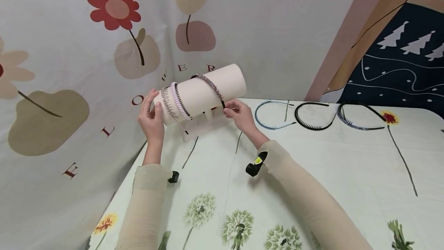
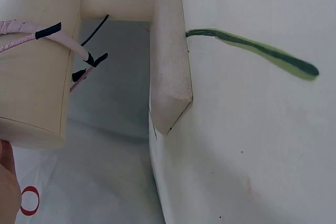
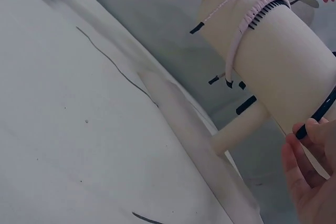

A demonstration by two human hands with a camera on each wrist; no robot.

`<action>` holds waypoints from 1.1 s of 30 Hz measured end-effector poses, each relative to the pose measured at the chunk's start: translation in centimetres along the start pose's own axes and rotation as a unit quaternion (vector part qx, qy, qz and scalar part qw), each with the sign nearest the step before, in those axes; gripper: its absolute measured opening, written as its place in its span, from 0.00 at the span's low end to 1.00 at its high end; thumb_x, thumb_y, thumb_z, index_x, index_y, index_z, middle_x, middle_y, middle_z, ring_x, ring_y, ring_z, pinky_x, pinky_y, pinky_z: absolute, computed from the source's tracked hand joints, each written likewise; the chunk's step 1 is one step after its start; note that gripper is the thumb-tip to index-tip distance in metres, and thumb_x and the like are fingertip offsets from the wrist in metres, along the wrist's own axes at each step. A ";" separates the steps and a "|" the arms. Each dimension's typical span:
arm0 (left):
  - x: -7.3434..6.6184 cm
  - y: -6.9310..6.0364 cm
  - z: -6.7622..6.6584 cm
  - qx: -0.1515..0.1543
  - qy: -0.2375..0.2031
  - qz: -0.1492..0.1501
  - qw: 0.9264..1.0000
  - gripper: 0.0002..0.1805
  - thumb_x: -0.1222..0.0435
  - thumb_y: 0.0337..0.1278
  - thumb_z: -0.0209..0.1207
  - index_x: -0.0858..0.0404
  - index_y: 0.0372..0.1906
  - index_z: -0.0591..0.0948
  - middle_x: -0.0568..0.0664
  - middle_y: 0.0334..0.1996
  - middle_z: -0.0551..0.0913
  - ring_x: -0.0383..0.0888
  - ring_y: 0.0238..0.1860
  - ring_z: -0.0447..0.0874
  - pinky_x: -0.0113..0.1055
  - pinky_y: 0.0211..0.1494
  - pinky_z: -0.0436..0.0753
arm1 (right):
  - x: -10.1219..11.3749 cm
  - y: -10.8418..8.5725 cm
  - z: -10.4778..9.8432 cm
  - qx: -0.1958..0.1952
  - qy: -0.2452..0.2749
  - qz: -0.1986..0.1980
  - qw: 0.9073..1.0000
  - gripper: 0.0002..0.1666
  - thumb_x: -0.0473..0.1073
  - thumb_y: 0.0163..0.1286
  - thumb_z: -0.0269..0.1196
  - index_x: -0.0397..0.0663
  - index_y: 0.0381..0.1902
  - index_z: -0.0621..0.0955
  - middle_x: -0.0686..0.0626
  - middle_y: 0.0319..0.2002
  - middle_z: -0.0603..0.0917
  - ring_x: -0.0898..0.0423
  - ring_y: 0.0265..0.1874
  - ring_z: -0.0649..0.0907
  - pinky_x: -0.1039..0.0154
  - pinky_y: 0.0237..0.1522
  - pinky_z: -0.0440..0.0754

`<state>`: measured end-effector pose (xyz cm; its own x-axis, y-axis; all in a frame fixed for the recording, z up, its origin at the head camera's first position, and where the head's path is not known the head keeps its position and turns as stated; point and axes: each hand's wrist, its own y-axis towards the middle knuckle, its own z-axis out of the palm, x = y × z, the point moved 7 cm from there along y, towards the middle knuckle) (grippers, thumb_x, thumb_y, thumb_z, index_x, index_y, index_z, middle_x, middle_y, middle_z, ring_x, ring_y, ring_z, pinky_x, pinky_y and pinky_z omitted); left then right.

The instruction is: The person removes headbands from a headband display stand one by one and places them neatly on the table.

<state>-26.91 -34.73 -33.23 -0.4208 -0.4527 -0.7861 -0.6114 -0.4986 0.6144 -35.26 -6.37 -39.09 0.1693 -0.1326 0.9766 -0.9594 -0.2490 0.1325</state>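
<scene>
Two beige fabric sleeves (image 1: 145,203) reach in nearest the camera, over a white tabletop (image 1: 329,173) covered in flower-printed cloth. Beyond them is a smooth cream cylinder (image 1: 195,98), carried by a short cream post (image 2: 118,9) on a flat pale base (image 2: 170,66). The left hand (image 1: 152,121) has its fingers bent against the cylinder's left end; whether they grip it or only steady it, I cannot tell. The right hand (image 1: 241,115) pinches one black tip of a dark glittering headband (image 1: 214,87) arched over the cylinder.

Arranging the headbands looks about half done: a silvery-pink zigzag headband (image 1: 168,101) and a lilac headband with black teeth (image 1: 177,101) already sit around the cylinder, and the pinched one seems nearly settled. A light-blue toothed headband (image 1: 268,128), a plain black toothed headband (image 1: 308,128) and a blue-grey sparkling headband (image 1: 348,123) remain off it, lying on the tabletop to the right
</scene>
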 end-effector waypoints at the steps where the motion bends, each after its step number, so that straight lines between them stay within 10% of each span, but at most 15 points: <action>1: 0.0 0.0 0.0 0.000 -0.001 0.001 1.000 0.19 0.63 0.63 0.56 0.60 0.56 0.84 0.44 0.64 0.81 0.38 0.67 0.75 0.30 0.64 0.80 | 0.0 0.1 -0.2 -0.006 0.003 -0.001 1.000 0.10 0.37 0.72 0.60 0.38 0.48 0.81 0.39 0.46 0.84 0.46 0.47 0.87 0.62 0.50 0.87; 33: -0.3 -0.2 0.0 0.001 -0.001 0.002 1.000 0.18 0.64 0.64 0.55 0.61 0.56 0.84 0.46 0.64 0.80 0.39 0.67 0.76 0.26 0.62 0.80 | 0.8 0.8 -4.5 -0.081 0.131 0.060 0.986 0.15 0.35 0.74 0.56 0.32 0.55 0.76 0.41 0.45 0.83 0.56 0.43 0.84 0.66 0.49 0.87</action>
<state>-26.69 -34.50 -33.07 -0.4241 -0.4538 -0.7837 -0.6106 -0.4959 0.6175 -36.90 -2.32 -37.42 0.0095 0.1051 0.9944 -0.9960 -0.0876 0.0188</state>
